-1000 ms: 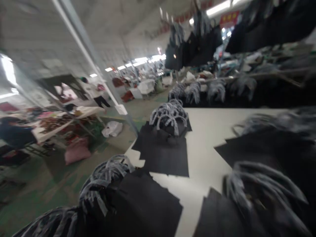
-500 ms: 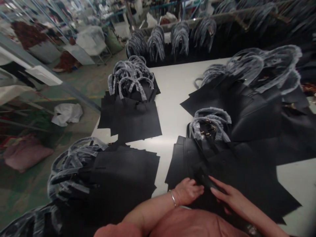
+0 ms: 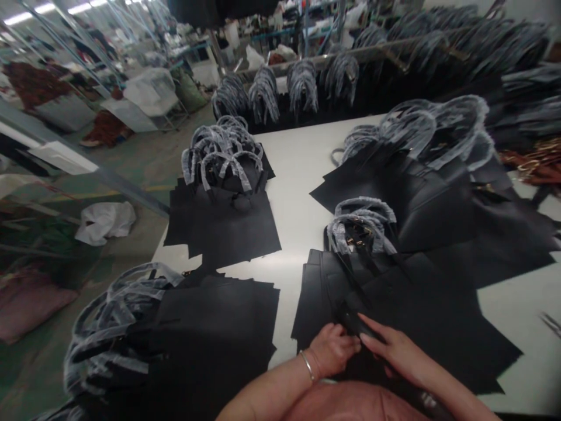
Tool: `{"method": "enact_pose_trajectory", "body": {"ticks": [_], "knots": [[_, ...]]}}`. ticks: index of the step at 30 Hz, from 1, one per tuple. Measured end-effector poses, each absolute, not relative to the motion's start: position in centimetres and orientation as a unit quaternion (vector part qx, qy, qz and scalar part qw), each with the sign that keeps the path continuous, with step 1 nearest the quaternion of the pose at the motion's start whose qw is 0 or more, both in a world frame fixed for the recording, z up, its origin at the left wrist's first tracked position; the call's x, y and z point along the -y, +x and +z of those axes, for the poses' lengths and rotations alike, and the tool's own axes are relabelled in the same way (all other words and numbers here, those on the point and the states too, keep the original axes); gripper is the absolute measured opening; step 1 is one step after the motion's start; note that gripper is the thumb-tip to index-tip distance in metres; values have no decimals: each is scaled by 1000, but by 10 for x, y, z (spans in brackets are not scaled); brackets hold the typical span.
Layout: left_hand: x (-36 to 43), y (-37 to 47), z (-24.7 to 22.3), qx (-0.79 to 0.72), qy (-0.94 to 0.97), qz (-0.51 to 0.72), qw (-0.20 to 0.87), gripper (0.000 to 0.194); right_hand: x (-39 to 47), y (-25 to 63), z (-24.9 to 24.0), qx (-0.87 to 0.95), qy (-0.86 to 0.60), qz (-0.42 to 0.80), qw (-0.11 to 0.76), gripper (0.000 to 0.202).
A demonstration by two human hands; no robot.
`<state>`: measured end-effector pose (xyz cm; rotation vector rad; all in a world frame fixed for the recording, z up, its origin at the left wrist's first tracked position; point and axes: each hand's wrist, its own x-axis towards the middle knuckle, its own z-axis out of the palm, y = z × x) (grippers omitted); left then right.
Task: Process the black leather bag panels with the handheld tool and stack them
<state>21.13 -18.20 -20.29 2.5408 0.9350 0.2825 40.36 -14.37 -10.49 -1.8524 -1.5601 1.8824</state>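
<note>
My left hand [image 3: 335, 349], with a bangle at its wrist, is curled over the front edge of a stack of black leather bag panels [image 3: 421, 316]. What its closed fingers pinch is hidden. Close beside it on the right, my right hand [image 3: 392, 349] grips a black leather strap [image 3: 357, 324] between thumb and fingers. The strap's far end lies on the panels and blends into them. Handles wrapped in clear plastic [image 3: 362, 216], with gold-coloured hardware, rise from the back of this stack.
More black panels with wrapped handles lie at the near left [image 3: 214, 321], far left [image 3: 223, 225] and far right [image 3: 429, 187] of the white table [image 3: 291, 193]. A metal tool [image 3: 550, 321] rests at the right. Behind the table, wrapped handles hang along a rack [image 3: 302, 88].
The head view has tilted up and shifted right, bringing the metal tool into sight. Both hands stay close together at the front stack, the right hand slightly nearer the left.
</note>
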Motion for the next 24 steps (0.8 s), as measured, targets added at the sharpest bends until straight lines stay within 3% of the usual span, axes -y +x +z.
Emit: {"method": "enact_pose_trajectory", "body": {"ticks": [5, 10, 12, 16, 24], "knots": [[184, 215, -207, -360, 893, 142, 229, 28, 140, 392, -100, 560, -613, 545, 119, 57], [171, 232, -191, -426, 842, 201, 262, 22, 156, 425, -91, 481, -650, 565, 163, 61], [157, 240, -180, -492, 807, 218, 245, 29, 161, 433, -92, 462, -671, 556, 167, 61], [123, 254, -168, -578, 769, 166, 217, 43, 157, 429, -95, 455, -695, 524, 191, 59], [105, 259, -168, -587, 777, 104, 204, 46, 181, 432, -72, 459, -706, 480, 246, 61]]}}
